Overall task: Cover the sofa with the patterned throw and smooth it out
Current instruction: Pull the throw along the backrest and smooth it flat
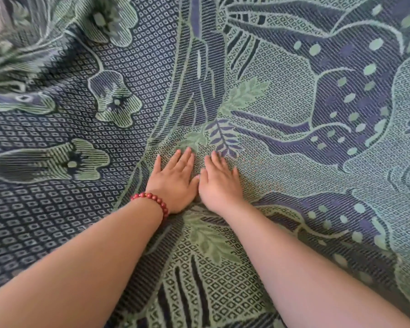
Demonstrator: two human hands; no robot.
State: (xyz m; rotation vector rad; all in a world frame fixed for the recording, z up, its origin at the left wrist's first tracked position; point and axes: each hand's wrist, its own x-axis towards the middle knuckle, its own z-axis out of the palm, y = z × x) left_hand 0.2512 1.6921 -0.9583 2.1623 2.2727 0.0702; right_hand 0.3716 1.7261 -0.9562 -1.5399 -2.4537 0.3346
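1. Patterned throw (282,95), woven in green, navy and purple with leaves and flowers, fills nearly the whole head view; it is rumpled at upper left.
2. Left hand (175,181), with a red bead bracelet (152,201) on its wrist, lies flat on the throw, fingers straight.
3. Right hand (219,183) presses flat just beside it, thumbs touching.

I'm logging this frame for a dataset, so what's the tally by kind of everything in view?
patterned throw: 1
hands: 2, the left hand and the right hand, both flat on the throw
red bead bracelet: 1, on the left wrist
Total: 4
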